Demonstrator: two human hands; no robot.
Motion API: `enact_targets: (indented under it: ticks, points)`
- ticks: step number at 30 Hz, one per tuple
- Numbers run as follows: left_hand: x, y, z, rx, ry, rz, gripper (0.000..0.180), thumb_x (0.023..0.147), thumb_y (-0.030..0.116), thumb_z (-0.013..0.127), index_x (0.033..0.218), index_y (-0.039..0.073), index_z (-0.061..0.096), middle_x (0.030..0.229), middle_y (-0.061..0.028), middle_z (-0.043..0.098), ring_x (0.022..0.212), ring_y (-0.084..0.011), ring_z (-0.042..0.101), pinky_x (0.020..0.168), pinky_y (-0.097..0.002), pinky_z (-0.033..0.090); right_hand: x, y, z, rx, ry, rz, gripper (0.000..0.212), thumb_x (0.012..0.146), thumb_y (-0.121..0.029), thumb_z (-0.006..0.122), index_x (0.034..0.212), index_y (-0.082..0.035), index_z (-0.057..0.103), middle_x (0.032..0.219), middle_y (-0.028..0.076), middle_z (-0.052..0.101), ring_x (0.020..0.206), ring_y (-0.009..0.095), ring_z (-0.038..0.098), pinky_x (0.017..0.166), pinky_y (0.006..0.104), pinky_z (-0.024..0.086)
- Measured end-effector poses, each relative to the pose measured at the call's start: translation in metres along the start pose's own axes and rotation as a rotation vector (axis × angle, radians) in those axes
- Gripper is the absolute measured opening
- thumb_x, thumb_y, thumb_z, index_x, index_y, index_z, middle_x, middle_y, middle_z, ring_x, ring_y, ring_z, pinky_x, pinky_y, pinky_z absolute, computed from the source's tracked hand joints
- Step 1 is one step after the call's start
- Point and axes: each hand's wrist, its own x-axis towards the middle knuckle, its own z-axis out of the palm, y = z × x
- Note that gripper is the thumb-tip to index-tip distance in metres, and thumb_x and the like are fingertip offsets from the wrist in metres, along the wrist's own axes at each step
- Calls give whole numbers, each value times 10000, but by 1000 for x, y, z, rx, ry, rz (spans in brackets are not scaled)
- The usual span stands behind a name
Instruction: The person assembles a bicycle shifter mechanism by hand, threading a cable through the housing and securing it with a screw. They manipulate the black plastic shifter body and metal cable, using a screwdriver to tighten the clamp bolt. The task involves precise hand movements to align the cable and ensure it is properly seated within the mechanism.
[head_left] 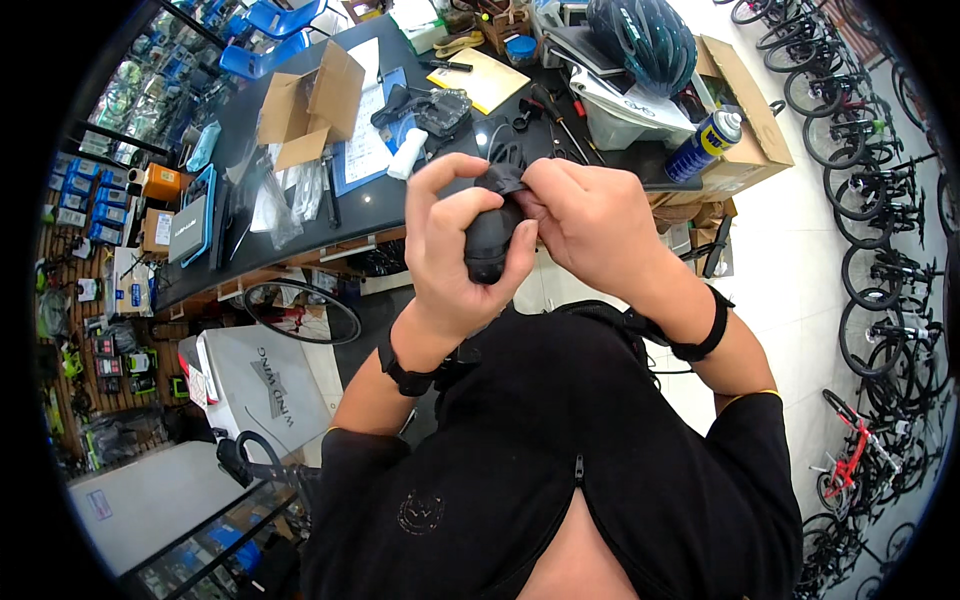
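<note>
My left hand (445,240) is closed around a black, rounded, oblong object (489,243), holding it over the near edge of the workbench. A thin dark cable or strap seems to loop from its upper end. My right hand (592,212) pinches at the upper right side of the same object, its fingers curled so that the part they grip is mostly hidden. Just beyond my hands, a white tube-like piece (406,154) and a black strapped item (428,110) lie on the dark workbench (225,268).
An open cardboard box (310,105) stands on the bench, left of a screwdriver (553,105). A blue spray can (704,145) and a bike helmet (643,45) are at the right. Below sits a bicycle wheel (303,312). Bicycles (868,250) line the right wall.
</note>
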Motion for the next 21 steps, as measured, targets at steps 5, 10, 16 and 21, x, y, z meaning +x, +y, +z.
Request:
enact_targets:
  ticks: [5,10,16,21]
  points:
    - [-8,-2,7,-123,25,-22,383,780,50,737,1067,18,486,1150,-273,623,930,-330,671,835,-357,537,7,1,-7,135,-64,-58,166,828,-138,667,800,-60,523,669,87,571,574,300,608,495,379,474]
    - [-13,2,0,-174,39,-19,374,803,50,707,1084,10,464,1123,-252,621,956,-282,638,819,-339,528,3,-9,-12,343,-93,-62,168,813,-115,679,792,-54,523,660,102,566,579,317,604,501,389,471]
    - [-7,-4,2,-292,94,-166,403,951,388,565,1082,70,356,1202,-338,565,994,-291,611,928,-404,465,3,-30,-9,225,30,-27,187,788,-132,691,775,-60,519,649,78,533,558,277,590,493,358,479]
    - [-12,3,1,-405,195,-296,444,967,481,514,1098,98,332,1172,-365,581,1054,-318,610,961,-419,460,8,-42,3,143,209,-95,246,768,-148,758,755,-54,531,640,70,494,497,241,539,426,334,410]
